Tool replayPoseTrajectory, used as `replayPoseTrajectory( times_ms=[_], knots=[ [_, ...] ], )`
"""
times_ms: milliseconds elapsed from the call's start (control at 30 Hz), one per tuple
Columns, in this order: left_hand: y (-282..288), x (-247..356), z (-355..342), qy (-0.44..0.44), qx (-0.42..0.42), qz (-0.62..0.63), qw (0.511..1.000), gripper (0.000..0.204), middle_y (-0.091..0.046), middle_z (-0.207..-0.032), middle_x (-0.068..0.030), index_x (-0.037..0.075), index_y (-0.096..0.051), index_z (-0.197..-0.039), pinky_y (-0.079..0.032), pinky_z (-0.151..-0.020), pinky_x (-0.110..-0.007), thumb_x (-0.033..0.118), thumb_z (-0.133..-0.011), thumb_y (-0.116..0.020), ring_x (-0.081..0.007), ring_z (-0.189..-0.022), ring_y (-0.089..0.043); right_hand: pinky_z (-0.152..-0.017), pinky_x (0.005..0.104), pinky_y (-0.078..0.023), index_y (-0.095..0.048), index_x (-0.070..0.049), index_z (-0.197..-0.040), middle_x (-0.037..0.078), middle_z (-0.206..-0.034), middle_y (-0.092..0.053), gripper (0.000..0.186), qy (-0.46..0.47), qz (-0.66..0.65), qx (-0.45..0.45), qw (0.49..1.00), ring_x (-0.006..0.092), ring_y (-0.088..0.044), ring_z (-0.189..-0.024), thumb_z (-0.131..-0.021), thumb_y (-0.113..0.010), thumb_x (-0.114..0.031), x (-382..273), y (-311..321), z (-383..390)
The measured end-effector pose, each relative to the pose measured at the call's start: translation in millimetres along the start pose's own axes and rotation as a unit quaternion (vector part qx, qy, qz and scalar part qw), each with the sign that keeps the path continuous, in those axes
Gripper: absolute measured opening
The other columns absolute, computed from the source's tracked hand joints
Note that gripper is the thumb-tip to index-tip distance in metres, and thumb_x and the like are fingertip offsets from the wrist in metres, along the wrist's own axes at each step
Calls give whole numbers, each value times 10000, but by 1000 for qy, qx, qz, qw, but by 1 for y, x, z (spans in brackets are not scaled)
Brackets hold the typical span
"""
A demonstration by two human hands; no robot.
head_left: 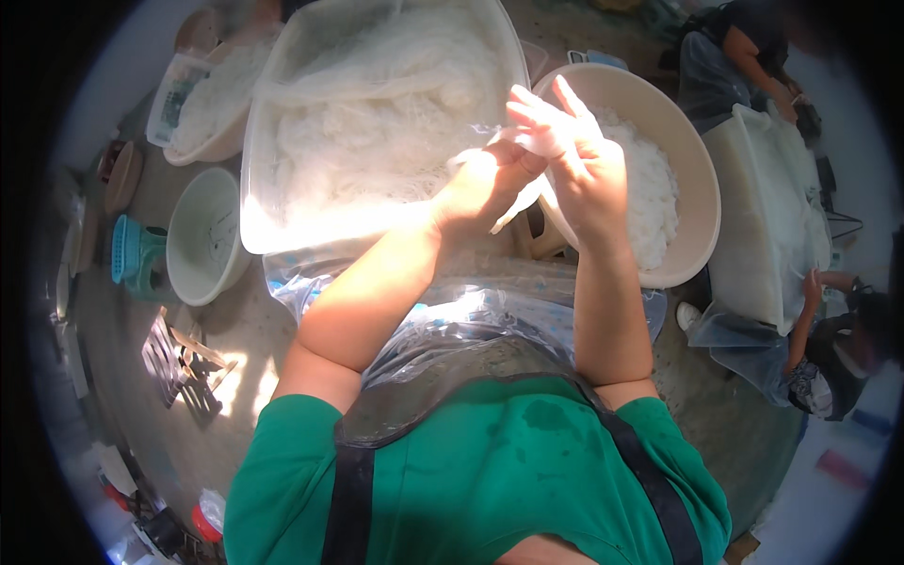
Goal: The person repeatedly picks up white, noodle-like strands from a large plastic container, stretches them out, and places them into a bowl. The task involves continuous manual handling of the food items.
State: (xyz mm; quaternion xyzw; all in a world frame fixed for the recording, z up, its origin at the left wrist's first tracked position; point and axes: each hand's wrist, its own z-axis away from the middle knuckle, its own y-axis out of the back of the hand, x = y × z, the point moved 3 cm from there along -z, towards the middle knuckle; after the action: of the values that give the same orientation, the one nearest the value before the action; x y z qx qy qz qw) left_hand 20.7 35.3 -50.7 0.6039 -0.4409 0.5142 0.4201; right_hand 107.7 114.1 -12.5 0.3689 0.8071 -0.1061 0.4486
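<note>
Both hands are raised and touching, in front of a large white tub (252, 198) heaped with pale, translucent stringy stuff (377, 132). My left hand (485, 188) is closed around a wet white strip (511, 209), whose end hangs below the fingers. Against it is my right hand (586, 160), its fingers stretched upward and apart, with part of the white stuff lying at their base. Strong glare hides the exact contact between thumb and strip. Beyond the right wrist stands a round beige basin (702, 226) of white shredded material (652, 193).
To the left are an empty-looking pale green basin (188, 245), a teal plastic stool (141, 254) and a wooden folding stool (179, 358). A beige tub (226, 146) of white stuff stands behind. On the right, two other people work at a white tub (744, 217).
</note>
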Motion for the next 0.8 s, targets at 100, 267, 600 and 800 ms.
replayPoseTrajectory(
  times_ms=[100, 267, 600, 800],
  knots=[
    [-9, 11, 10, 32, -55, 206, 976, 326, -476, -793, -15, 42, -532, -964, -397, -710, -265, 349, -957, -421, -109, -727, -440, -1096, 431, -199, -682, 0, -845, 132, -1095, -634, 241, -39, -51, 67, 996, 213, -522, -1138, -882, -552, -199, -4, 10, -1],
    [-1, 7, 18, 154, -107, 383, 905, 252, -350, -679, 29, 72, -531, -848, -306, -569, -238, 284, -950, -440, -87, -605, -308, -977, 434, -384, -643, -17, -1039, 173, -1233, -540, 395, -123, -487, 13, 865, 317, -483, -1177, -945, -448, -349, 25, 18, 8],
    [37, 31, 8, -201, 186, -309, 911, 423, -550, -793, -81, 40, -577, -788, -428, -742, -353, 437, -898, -479, -235, -767, -488, -750, 301, -487, -648, -62, -732, 73, -956, -667, 50, 20, 255, -122, 959, 197, -595, -906, -714, -674, -100, -24, -4, 2],
    [2, 32, 24, -30, 47, 24, 998, 645, -487, -990, -75, 18, -348, -1242, -382, -828, -277, 575, -919, -314, -139, -888, -469, -871, 341, -410, -688, -60, -746, 126, -1173, -581, 75, -12, -77, -21, 997, 192, -503, -1088, -772, -668, -127, -20, 17, 0]
  ],
)
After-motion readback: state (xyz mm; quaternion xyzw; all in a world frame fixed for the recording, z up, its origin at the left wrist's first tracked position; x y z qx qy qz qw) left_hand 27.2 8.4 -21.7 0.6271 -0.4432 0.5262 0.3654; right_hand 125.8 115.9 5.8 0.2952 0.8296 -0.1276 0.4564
